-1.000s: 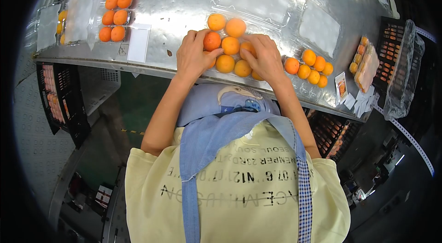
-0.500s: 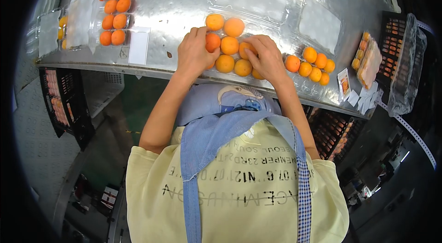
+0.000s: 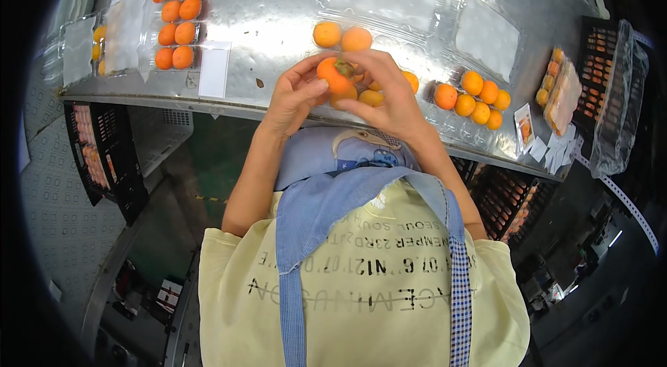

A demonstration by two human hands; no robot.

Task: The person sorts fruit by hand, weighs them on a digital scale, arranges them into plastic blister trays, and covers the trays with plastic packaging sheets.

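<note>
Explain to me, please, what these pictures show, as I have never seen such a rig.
There is no machine here, only a person working bare-handed. The view comes from a camera worn on the head, looking forward and down, so the person's yellow shirt shows below. On the metal table lie groups of orange fruit and, toward the left, a white card. The left hand holds one leafy-capped fruit; the right hand curls close beside it, though whether it touches is hard to tell.

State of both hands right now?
Left hand: closed, holding a round orange fruit with a green leafy cap.
Right hand: half-curled beside that fruit; whether it grips anything cannot be told.
</note>
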